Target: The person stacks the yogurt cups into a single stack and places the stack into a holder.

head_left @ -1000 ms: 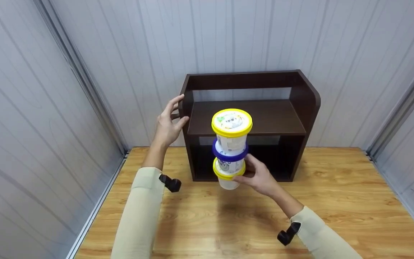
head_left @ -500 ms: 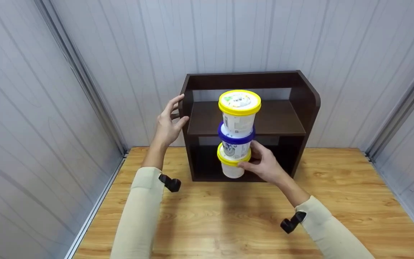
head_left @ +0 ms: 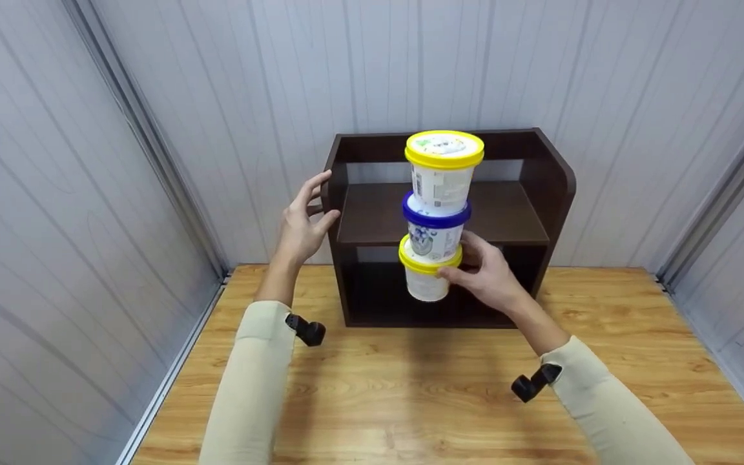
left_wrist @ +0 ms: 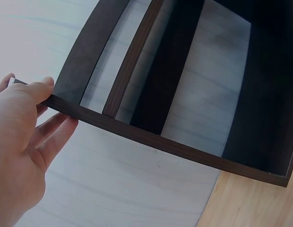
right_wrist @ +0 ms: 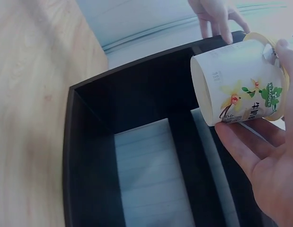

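Note:
In the head view, three white tubs are stacked in front of a dark brown shelf unit [head_left: 372,213]. The top tub [head_left: 443,184] has a yellow lid, the middle tub [head_left: 433,240] a blue-purple lid, and the bottom tub [head_left: 426,285] a yellow lid. My right hand [head_left: 489,278] grips the bottom tub near its lid, thumb in front; its flower-printed side shows in the right wrist view. The stack is held in the air, leaning slightly right. My left hand [left_wrist: 18,142] grips the unit's left side panel [left_wrist: 151,141], thumb inside and fingers outside.
The unit has an upper shelf and a dark lower compartment, and stands on a wood-grain surface [head_left: 359,387]. A pale panelled wall [head_left: 281,64] rises behind it, with further walls to left and right. Black wrist cameras [head_left: 306,329] sit on both sleeves.
My right hand has raised the stack of tubs and carried it slightly right, so the top lid now overlaps the unit's back rail. The left hand keeps its hold on the side panel.

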`<state>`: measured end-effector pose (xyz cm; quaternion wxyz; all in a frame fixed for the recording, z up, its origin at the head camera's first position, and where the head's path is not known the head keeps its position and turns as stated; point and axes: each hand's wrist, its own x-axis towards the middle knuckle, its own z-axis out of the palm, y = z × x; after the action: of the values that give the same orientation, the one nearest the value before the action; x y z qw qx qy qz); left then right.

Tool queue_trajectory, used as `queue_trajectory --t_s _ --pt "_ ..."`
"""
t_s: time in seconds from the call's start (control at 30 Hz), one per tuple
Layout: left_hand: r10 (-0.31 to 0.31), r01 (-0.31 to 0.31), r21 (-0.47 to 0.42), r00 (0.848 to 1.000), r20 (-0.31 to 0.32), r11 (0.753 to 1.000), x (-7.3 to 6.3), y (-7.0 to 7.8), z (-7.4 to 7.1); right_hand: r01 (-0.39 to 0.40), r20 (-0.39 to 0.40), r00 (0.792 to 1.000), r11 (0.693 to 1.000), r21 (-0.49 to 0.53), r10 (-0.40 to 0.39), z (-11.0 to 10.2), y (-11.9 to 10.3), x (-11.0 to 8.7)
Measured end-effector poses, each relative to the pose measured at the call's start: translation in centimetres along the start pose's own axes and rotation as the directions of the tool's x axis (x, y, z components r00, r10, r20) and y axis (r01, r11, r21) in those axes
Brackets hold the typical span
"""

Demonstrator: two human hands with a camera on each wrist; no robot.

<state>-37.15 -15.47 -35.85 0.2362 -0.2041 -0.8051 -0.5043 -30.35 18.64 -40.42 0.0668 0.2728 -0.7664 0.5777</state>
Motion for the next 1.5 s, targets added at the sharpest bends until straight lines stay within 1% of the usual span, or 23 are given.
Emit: queue_trajectory --t_s 0.13,0.2,0.27,0.37,0.43,0.47,0.57,0.63,0.7,0.83,0.93,1.07,1.13,1.27,1.43,1.5 --pt "0.0 0.0 0.009 1.0 0.001 1.0 -0.1 0.1 -0.1 -0.003 -0.011 1.0 1.0 0.015 0.003 -0.7 -0.5 0.6" --pt "-0.004 0.004 0.004 1.0 0.0 1.0 -0.1 0.1 -0.1 -0.011 -0.019 1.0 1.0 0.014 0.011 -1.0 -0.8 1.0" --pt "-0.008 0.008 -0.005 1.0 0.005 1.0 -0.1 0.1 -0.2 -0.021 -0.021 1.0 1.0 0.02 0.021 -1.1 -1.6 1.2" --pt "-0.018 0.018 -0.01 1.0 0.012 1.0 -0.2 0.1 -0.3 -0.026 -0.026 0.999 0.999 0.036 0.027 -1.4 -1.9 1.7" --pt "-0.02 0.02 -0.013 1.0 0.017 1.0 -0.2 0.1 -0.3 -0.027 -0.024 0.999 0.998 0.064 0.029 -1.6 -2.1 2.0" --pt "-0.022 0.022 -0.014 1.0 0.016 1.0 -0.2 0.1 -0.3 -0.026 -0.027 0.999 0.997 0.076 0.028 -1.7 -1.7 2.3" --pt "-0.013 0.014 -0.025 1.0 0.008 1.0 -0.2 0.1 -0.3 -0.012 -0.037 0.999 0.995 0.098 0.016 -2.1 -1.5 2.9" --pt "-0.002 0.001 -0.029 1.0 -0.002 1.0 -0.2 0.0 -0.2 0.0 -0.047 0.999 0.996 0.09 0.004 -2.3 -1.4 3.3" --pt "0.012 -0.013 -0.033 1.0 -0.012 0.999 -0.1 -0.1 0.0 0.008 -0.06 0.998 0.998 0.061 -0.004 -2.6 -1.3 3.6" --pt "0.033 -0.035 -0.047 0.999 -0.026 0.998 0.0 -0.3 0.2 0.005 -0.08 0.997 0.999 0.034 -0.003 -2.8 -1.4 3.9" --pt "0.034 -0.035 -0.053 0.999 -0.024 0.998 0.0 -0.3 0.2 0.008 -0.086 0.996 0.999 0.031 -0.005 -2.8 -2.2 3.9" --pt "0.024 -0.024 -0.04 1.0 -0.017 0.999 -0.1 -0.1 0.0 0.012 -0.085 0.996 1.0 0.026 -0.01 -2.7 -3.9 4.0" --pt "0.015 -0.016 -0.032 1.0 -0.011 0.999 -0.1 0.0 -0.2 0.007 -0.091 0.996 1.0 0.025 -0.005 -2.7 -4.4 4.2" --pt "0.002 -0.002 -0.021 1.0 0.003 1.0 -0.1 0.1 -0.2 -0.005 -0.121 0.993 0.999 0.038 0.009 -2.8 -4.3 4.7" --pt "-0.012 0.012 -0.018 1.0 0.006 1.0 0.0 -0.1 0.0 -0.007 -0.132 0.991 0.998 0.059 0.015 -2.9 -3.6 5.3" --pt "-0.004 0.004 -0.021 1.0 0.002 1.0 0.1 -0.2 0.1 -0.012 -0.139 0.99 0.999 0.051 0.019 -2.8 -3.4 5.4"
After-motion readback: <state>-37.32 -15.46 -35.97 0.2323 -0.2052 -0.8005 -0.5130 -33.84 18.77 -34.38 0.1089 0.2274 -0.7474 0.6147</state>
